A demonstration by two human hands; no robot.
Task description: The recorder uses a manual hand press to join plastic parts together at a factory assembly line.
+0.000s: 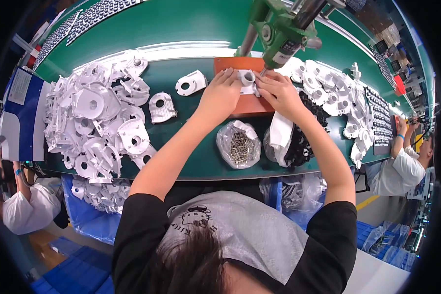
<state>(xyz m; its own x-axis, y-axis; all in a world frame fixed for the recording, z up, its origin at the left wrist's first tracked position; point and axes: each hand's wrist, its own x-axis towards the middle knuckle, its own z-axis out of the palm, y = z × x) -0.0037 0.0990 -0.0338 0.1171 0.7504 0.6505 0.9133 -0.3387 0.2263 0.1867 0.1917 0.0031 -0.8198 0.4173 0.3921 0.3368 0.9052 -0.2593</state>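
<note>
Left hand (222, 91) and right hand (275, 90) pinch white plastic part (247, 79) from both sides, steadying it on orange block (240, 66), far centre, under green press tool (279, 34). Screw bag (239, 145) lies near; heap of white parts (100, 122) left.

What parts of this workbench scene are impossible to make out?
Head view only:
- White plastic part: lower half hidden by the left hand and right hand.
- Green press tool: top cut off by the frame edge.
- Bag of screws: single screws too small to tell apart.
</note>
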